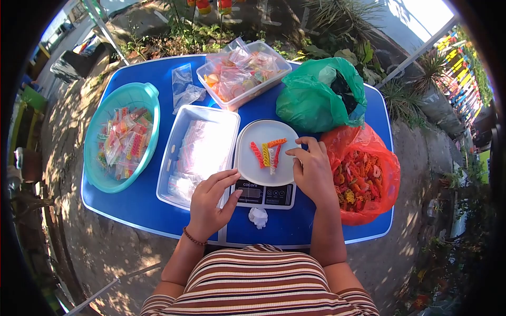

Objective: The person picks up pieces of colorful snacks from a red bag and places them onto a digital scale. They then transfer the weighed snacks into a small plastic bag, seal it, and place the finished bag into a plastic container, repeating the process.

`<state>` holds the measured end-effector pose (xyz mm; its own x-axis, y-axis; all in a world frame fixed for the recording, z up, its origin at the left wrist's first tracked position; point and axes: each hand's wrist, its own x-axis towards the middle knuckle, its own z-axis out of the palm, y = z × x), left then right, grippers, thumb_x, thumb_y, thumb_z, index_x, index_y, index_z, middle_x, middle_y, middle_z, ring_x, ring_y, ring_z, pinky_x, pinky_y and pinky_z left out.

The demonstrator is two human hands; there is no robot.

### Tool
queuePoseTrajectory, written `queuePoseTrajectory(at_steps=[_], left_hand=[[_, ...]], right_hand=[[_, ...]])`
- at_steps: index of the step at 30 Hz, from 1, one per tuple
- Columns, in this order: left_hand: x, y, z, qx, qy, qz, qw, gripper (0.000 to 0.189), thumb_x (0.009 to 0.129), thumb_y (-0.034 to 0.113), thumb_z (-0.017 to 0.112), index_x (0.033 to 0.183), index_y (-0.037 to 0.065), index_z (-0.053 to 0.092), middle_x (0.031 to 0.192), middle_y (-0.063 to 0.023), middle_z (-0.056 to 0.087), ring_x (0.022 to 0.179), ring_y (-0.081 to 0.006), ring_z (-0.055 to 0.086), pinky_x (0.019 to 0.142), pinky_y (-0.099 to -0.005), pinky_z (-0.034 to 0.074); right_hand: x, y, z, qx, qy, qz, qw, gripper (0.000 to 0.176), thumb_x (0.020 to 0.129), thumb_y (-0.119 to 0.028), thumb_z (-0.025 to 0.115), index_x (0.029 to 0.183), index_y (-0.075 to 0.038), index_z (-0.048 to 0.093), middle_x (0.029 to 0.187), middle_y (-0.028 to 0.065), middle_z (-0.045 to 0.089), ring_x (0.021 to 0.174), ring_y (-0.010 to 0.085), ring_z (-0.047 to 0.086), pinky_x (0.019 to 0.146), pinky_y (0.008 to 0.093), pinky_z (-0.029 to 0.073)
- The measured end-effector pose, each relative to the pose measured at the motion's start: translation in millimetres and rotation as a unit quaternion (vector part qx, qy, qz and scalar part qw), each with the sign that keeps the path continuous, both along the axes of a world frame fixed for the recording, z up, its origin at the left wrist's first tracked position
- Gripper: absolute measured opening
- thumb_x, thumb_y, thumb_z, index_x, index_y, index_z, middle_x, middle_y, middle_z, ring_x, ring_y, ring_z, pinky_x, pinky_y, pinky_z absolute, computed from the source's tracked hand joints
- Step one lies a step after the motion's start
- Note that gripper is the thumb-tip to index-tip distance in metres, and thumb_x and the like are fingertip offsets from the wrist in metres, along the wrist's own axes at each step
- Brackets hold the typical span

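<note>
A white plate (247, 173) rests on a kitchen scale (272, 197) in the middle of the blue table. On it lie several coloured twisted snack pieces (265, 154), red, yellow, orange and white. My right hand (312, 167) is at the plate's right edge, its fingers bent and apart, holding nothing visible. Beside the plate's lower left edge is my left hand (215, 199), fingers spread, nothing in it, over the edge of a white tray (162, 181) of clear plastic bags (199, 150). An open red bag (387, 181) full of red and orange snacks (358, 179) stands right of my right hand.
A turquoise basket (92, 152) with filled packets stands on the left. At the back are a clear tub (240, 101) of packets, loose plastic bags (184, 87) and a green bag (308, 97). Crumpled white paper (258, 217) lies before the scale on the blue table (126, 213).
</note>
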<state>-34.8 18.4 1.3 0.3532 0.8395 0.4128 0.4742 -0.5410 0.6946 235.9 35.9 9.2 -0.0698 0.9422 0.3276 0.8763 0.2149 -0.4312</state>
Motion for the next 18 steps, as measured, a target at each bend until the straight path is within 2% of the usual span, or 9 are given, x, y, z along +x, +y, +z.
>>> queuePoseTrajectory(at_steps=[6,12,15,17,18], left_hand=[[1,0,0,0.001,0.000,0.000,1.000,0.034,0.085,0.003,0.076,0.119,0.002,0.071,0.123,-0.0145,0.071,0.098,-0.0247,0.073,0.087,-0.0343,0.058],[0,-1,-1,-0.004,-0.010,0.001,1.000,0.035,0.085,0.003,0.076,0.120,0.002,0.070,0.124,-0.0142,0.070,0.098,-0.0244,0.073,0.087,-0.0339,0.058],[1,0,-1,-0.009,-0.011,0.002,1.000,0.035,0.086,0.006,0.076,0.121,0.004,0.070,0.124,-0.0126,0.071,0.100,-0.0248,0.072,0.087,-0.0346,0.057],[1,-1,-3,-0.026,-0.018,0.007,0.999,0.033,0.089,0.012,0.075,0.121,0.006,0.071,0.123,-0.0097,0.071,0.104,-0.0260,0.071,0.087,-0.0362,0.055],[1,-1,-2,-0.018,-0.013,0.004,1.000,0.034,0.088,0.009,0.075,0.121,0.005,0.071,0.123,-0.0110,0.071,0.102,-0.0253,0.072,0.087,-0.0353,0.056]], right_hand=[[-2,31,-8,0.044,-0.065,-0.016,0.997,0.028,0.078,0.001,0.068,0.102,-0.007,0.079,0.119,0.0130,0.063,0.105,0.0345,0.057,0.091,0.0424,0.050],[-5,39,-22,0.047,-0.103,-0.026,0.993,0.015,0.079,-0.003,0.070,0.093,-0.006,0.075,0.117,0.0112,0.064,0.105,0.0335,0.058,0.089,0.0429,0.051],[-2,29,-3,0.086,-0.068,-0.037,0.993,0.010,0.080,-0.003,0.072,0.090,-0.004,0.071,0.109,0.0108,0.066,0.100,0.0320,0.060,0.086,0.0435,0.051],[4,12,25,0.067,-0.007,-0.050,0.996,0.010,0.081,-0.002,0.072,0.090,-0.004,0.069,0.102,0.0105,0.068,0.095,0.0312,0.060,0.084,0.0434,0.050],[8,1,39,0.057,0.023,-0.057,0.996,0.011,0.081,-0.001,0.072,0.090,-0.004,0.068,0.098,0.0104,0.068,0.093,0.0308,0.061,0.083,0.0434,0.050]])
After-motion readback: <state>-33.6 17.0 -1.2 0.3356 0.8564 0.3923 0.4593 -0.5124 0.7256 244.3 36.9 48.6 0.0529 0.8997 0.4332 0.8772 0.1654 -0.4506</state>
